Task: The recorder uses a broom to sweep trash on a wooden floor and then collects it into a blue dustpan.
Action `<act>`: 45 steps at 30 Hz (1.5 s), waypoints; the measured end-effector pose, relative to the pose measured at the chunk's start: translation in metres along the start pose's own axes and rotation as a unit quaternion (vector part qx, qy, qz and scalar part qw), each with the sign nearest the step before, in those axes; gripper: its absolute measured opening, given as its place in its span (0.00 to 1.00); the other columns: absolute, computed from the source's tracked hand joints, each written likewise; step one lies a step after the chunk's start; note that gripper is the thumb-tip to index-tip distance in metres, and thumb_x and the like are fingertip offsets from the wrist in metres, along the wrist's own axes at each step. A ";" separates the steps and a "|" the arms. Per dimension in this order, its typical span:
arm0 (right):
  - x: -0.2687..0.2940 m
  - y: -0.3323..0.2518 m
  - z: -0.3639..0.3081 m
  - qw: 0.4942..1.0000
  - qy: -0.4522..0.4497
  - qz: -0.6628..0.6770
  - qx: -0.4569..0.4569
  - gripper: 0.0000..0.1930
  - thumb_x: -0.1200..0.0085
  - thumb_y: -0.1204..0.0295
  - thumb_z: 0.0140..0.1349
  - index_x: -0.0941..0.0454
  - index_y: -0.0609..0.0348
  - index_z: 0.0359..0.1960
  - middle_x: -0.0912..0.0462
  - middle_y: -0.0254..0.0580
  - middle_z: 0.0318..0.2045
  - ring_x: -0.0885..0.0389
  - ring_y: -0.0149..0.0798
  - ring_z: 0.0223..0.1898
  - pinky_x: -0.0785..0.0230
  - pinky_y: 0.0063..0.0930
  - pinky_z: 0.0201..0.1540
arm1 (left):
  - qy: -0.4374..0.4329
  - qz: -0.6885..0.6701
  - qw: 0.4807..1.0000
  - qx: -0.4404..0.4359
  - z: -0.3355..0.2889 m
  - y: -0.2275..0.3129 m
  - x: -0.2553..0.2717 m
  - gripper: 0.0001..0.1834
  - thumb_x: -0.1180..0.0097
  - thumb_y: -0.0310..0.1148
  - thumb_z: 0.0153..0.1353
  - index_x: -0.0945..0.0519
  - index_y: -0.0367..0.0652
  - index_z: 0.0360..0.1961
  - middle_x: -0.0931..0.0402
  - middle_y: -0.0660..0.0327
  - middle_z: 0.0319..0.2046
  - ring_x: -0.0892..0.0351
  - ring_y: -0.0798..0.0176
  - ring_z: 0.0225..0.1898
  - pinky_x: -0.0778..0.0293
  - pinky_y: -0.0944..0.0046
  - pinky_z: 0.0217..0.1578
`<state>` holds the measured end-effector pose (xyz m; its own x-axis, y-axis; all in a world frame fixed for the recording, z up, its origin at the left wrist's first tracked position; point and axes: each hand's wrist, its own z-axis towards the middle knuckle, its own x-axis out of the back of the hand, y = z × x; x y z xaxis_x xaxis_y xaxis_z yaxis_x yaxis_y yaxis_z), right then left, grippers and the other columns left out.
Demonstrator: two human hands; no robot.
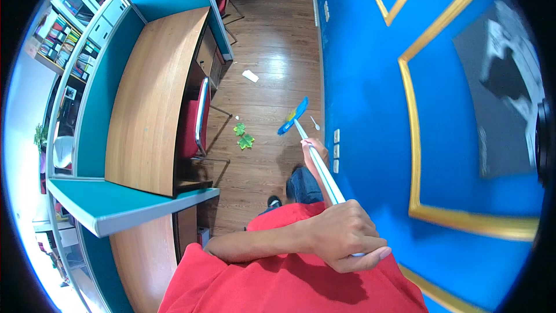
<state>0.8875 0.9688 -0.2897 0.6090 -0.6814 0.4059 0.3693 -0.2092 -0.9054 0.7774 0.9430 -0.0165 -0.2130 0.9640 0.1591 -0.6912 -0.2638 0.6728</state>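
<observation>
Below, wooden floor, blue wall alongside; both hands tight around broom handle.

Blue broom head, white handle

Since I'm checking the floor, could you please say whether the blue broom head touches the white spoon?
Apart: the head view shows wooden floor between the blue broom head and the white spoon.

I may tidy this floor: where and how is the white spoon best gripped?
Take the spoon by its slim handle, probably from above: it lies flat on the floor, between broom and wall, bowl end nearer.
</observation>
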 end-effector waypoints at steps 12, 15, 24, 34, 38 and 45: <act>-0.088 0.004 0.417 0.995 -0.018 0.024 0.093 0.07 0.44 0.69 0.61 0.20 0.59 0.36 0.19 0.49 0.33 0.18 0.52 0.35 0.28 0.38 0.38 | -0.030 0.082 0.996 0.013 0.182 -0.242 0.263 0.17 0.49 0.25 0.56 0.36 0.42 0.11 0.41 0.62 0.09 0.39 0.60 0.09 0.43 0.60 0.12; -0.093 -0.010 0.507 0.991 -0.045 0.034 0.117 0.07 0.44 0.69 0.61 0.20 0.58 0.36 0.19 0.49 0.33 0.18 0.52 0.35 0.27 0.39 0.37 | 0.006 0.091 0.996 -0.007 0.230 -0.288 0.318 0.17 0.48 0.25 0.55 0.36 0.43 0.11 0.41 0.63 0.08 0.39 0.61 0.09 0.44 0.60 0.12; -0.150 0.009 0.742 0.991 -0.048 0.021 0.120 0.05 0.44 0.72 0.60 0.19 0.57 0.36 0.18 0.46 0.35 0.16 0.48 0.36 0.26 0.36 0.39 | -0.021 0.083 0.996 -0.005 0.318 -0.458 0.486 0.16 0.46 0.27 0.56 0.33 0.42 0.13 0.39 0.64 0.08 0.37 0.61 0.09 0.42 0.60 0.11; -0.227 -0.007 1.042 0.988 -0.098 0.013 0.119 0.06 0.45 0.74 0.60 0.20 0.58 0.38 0.19 0.47 0.34 0.17 0.46 0.35 0.27 0.33 0.38 | -0.049 0.079 0.996 0.001 0.433 -0.638 0.726 0.15 0.46 0.29 0.56 0.31 0.42 0.13 0.34 0.62 0.08 0.32 0.59 0.09 0.38 0.60 0.10; -0.266 -0.010 1.130 0.992 -0.068 0.027 0.106 0.06 0.46 0.77 0.59 0.20 0.59 0.38 0.19 0.47 0.34 0.17 0.44 0.35 0.27 0.32 0.39 | -0.068 0.085 0.994 -0.003 0.470 -0.695 0.798 0.15 0.46 0.29 0.56 0.32 0.42 0.13 0.34 0.62 0.08 0.31 0.59 0.10 0.37 0.60 0.11; -0.347 0.007 1.337 0.993 -0.093 0.056 0.042 0.07 0.48 0.78 0.59 0.21 0.57 0.37 0.20 0.45 0.34 0.18 0.43 0.33 0.28 0.30 0.39 | -0.038 0.063 0.997 0.024 0.538 -0.841 0.955 0.16 0.47 0.29 0.56 0.32 0.42 0.13 0.34 0.61 0.08 0.31 0.59 0.10 0.36 0.59 0.13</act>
<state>1.6174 2.1416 -0.2707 0.7657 -0.5539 0.3268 0.3450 -0.0751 -0.9356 1.5271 2.1032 -0.0418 -0.2418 0.9236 0.2976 -0.6284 -0.3827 0.6772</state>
